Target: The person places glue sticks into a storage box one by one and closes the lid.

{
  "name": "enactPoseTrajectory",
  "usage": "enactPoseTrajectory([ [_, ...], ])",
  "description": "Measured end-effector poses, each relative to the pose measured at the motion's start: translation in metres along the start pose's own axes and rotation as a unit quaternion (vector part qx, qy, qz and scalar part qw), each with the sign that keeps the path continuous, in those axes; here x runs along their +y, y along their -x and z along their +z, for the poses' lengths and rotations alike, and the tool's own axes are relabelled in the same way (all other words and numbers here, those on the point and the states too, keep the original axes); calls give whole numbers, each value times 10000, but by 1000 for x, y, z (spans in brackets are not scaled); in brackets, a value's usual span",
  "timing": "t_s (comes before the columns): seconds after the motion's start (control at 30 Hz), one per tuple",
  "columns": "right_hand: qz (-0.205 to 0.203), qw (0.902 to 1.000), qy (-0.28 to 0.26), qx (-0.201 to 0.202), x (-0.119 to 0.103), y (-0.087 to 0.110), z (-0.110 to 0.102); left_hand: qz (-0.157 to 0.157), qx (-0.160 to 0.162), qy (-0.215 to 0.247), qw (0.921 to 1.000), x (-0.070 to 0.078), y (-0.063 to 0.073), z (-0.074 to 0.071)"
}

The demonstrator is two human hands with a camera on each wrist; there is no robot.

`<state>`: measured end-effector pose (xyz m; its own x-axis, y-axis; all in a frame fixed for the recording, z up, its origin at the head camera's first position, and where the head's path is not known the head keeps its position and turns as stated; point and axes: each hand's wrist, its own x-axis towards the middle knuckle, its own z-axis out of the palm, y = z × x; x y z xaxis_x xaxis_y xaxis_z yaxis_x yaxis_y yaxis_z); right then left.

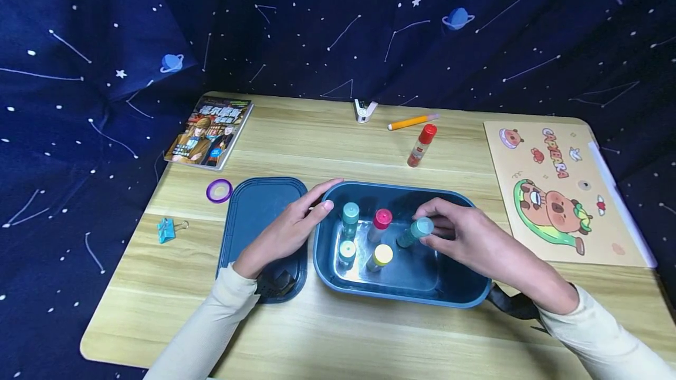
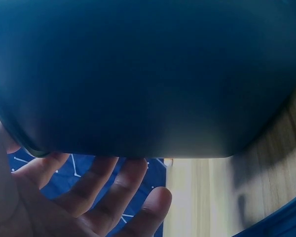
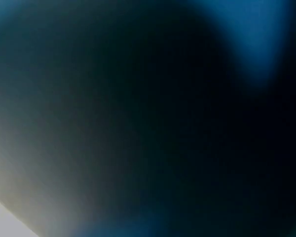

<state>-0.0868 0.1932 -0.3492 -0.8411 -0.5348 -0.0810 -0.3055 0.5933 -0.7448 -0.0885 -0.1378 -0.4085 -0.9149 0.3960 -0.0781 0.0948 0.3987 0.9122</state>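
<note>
A deep dark-blue bin [image 1: 401, 302] stands on the table with several capped tubes upright inside. They look like glue sticks: a teal one [image 1: 350, 216], a red one [image 1: 381, 220], a yellow one [image 1: 381, 255] and a pale-topped one [image 1: 347, 251]. At the bin's right side my right hand [image 1: 462, 233] pinches another teal glue stick [image 1: 417, 231] between thumb and fingers, low in the bin. My left hand [image 1: 290, 224] rests at the bin's left rim, fingers loosely extended; the left wrist view shows them by the outer wall [image 2: 138, 89]. The right wrist view is dark and blurred.
Left of the bin lies a blue lid [image 1: 259, 210], partly under my left forearm. Around them are a red-capped glue stick [image 1: 422, 144], an orange pen [image 1: 412, 122], a white clip-like object [image 1: 363, 111], a book [image 1: 211, 132], purple tape [image 1: 219, 191], a blue binder clip [image 1: 166, 230] and a capybara folder [image 1: 560, 192].
</note>
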Motion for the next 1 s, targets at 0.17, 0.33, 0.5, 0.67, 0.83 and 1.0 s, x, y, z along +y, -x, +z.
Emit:
enactPoseTrajectory([
  [0.17, 133, 9996, 180, -145, -2, -2, 1, 23, -13, 4, 10000, 0, 0, 0],
  [0.33, 211, 9995, 199, -136, -1, -3, 1, -2, 17, -63, 10000, 0, 0, 0],
  [0.5, 259, 9992, 258, -168, 0, -5, 2, -25, 20, -58, 10000, -1, 0, 0],
  [0.67, 316, 9991, 240, -141, -1, -4, 2, -37, 18, -44, 10000, 0, 0, 0],
  [0.83, 366, 9985, 413, -65, -3, -3, 2, -48, 25, -64, 10000, 0, 0, 0],
  [1.0, 593, 9958, 690, 49, -8, 4, -2, -16, 25, -51, 10000, -1, 1, 0],
])
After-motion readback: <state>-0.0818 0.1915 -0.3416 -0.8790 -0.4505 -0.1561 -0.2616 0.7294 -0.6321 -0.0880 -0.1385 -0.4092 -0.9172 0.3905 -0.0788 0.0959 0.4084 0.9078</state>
